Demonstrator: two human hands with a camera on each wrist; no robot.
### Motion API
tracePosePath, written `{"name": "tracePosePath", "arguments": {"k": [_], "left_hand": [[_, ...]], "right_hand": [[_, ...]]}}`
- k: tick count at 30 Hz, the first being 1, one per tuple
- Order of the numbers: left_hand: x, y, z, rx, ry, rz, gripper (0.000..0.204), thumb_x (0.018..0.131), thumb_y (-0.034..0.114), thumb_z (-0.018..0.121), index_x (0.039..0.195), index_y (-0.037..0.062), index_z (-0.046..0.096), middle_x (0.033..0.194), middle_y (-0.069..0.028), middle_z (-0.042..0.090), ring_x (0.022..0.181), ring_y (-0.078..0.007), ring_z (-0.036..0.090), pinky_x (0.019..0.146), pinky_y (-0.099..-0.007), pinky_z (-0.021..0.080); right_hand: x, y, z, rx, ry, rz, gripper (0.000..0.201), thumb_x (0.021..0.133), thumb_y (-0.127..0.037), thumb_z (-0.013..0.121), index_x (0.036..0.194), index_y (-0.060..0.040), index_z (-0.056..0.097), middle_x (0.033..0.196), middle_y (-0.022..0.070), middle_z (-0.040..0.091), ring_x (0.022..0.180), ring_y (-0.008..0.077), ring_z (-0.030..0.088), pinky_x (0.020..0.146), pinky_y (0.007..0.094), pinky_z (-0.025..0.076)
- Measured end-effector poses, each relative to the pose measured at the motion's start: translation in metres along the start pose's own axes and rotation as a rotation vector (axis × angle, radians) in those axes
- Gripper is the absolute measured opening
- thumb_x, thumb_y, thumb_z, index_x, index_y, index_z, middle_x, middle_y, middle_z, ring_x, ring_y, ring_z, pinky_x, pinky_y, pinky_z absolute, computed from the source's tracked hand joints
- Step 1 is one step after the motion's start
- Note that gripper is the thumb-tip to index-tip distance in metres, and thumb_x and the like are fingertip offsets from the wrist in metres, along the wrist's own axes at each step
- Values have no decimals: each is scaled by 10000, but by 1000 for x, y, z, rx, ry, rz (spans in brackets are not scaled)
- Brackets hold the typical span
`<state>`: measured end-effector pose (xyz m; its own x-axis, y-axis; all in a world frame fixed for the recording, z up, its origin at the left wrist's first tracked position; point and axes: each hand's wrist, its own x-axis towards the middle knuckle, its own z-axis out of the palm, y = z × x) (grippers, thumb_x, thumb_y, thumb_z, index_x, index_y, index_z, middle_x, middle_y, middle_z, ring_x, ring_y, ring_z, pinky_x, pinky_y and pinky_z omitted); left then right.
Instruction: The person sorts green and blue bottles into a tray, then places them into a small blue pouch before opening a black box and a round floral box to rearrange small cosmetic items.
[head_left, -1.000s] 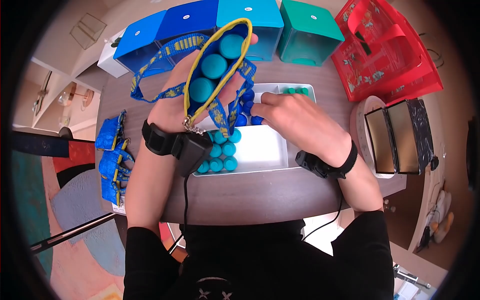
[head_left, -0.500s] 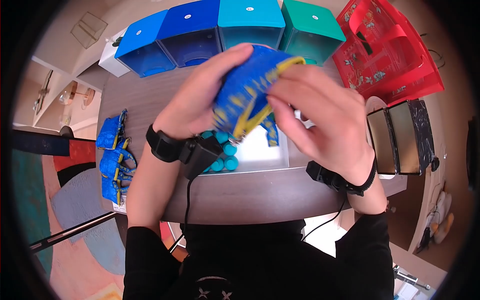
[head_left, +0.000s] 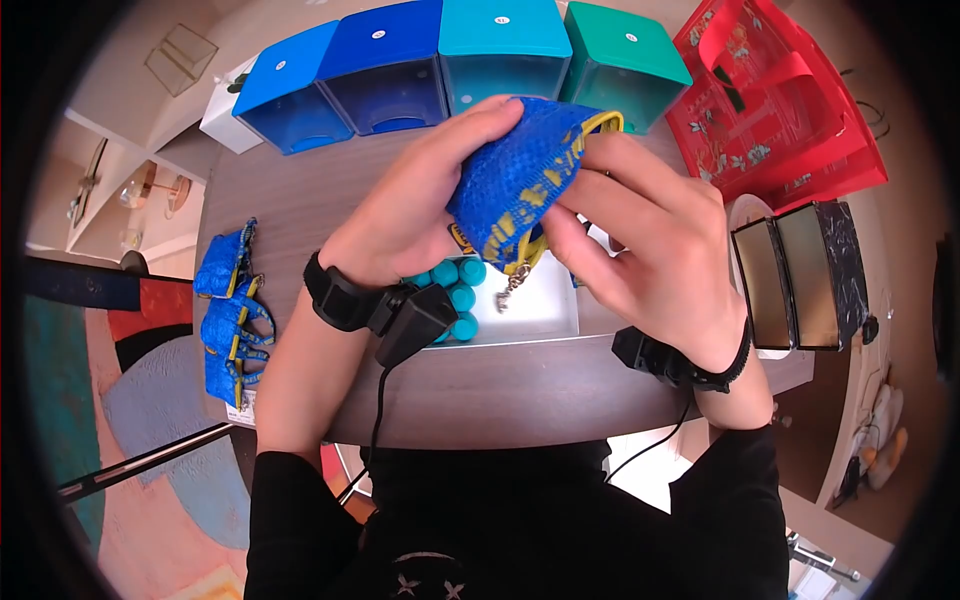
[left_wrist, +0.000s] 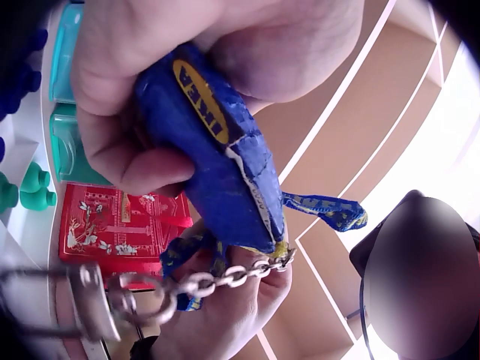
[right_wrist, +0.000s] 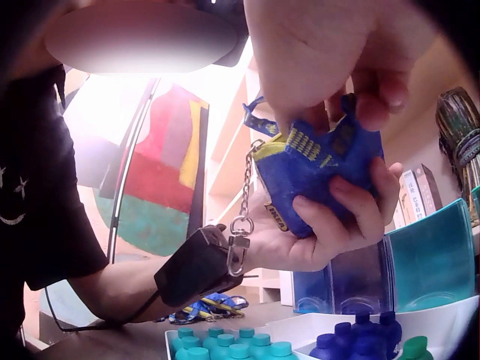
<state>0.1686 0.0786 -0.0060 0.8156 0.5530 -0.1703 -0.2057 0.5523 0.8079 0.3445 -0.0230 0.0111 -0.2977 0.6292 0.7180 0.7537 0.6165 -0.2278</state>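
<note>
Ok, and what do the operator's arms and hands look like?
Left hand and right hand: bare fingers, no gloves. Black wrist straps, each bearing a black module; the left module is a smooth, angular box. A thin black cable runs from it. Short, plain black sleeves end near the elbows.

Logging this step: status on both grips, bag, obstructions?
Left grip holds blue bag. Right grip at its mouth, partly hidden. Chain dangling; no obstruction visible.
</note>
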Motion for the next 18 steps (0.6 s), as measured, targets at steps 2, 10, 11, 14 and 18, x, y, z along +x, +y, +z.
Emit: {"name": "tracePosePath", "arguments": {"k": [2,10,11,14,18], "left_hand": [[1,-5,-9,-122,-39,61,509,987,314,576,1371,-5,478,1323,-147,566,1170,-231,580,969,-349,470],[8,15,-56,-434,-195,157,439,1030,341,495,1280,-15,554,1146,-202,677,772,-220,656,648,-315,600],[6,16,-53,-423,-152,178,443,1031,345,491,1281,-16,554,1156,-202,674,735,-213,630,631,-308,595],[5,14,-57,-292,-119,186,584,1040,386,454,1466,-4,370,1285,-144,563,1001,-177,570,590,-220,528],[4,15,-40,-423,-25,126,460,1023,358,501,1324,16,561,1196,-179,674,848,-247,676,685,-353,606]], "right_hand": [[0,-2,-2,4,44,-35,152,747,9,758,886,0,697,920,111,674,638,208,643,514,261,493],[-8,9,-6,-38,-219,175,108,802,2,691,904,-33,684,846,74,684,657,218,643,528,311,492],[-12,11,-2,-105,-425,184,155,802,-19,705,952,-39,676,863,88,679,710,266,658,584,358,512],[-23,14,11,-112,-704,244,291,803,-57,718,1087,-51,656,909,123,661,835,365,669,726,457,526],[-22,17,21,-127,-695,254,278,842,-30,666,1119,-55,666,936,139,674,835,356,677,722,444,540]]}}
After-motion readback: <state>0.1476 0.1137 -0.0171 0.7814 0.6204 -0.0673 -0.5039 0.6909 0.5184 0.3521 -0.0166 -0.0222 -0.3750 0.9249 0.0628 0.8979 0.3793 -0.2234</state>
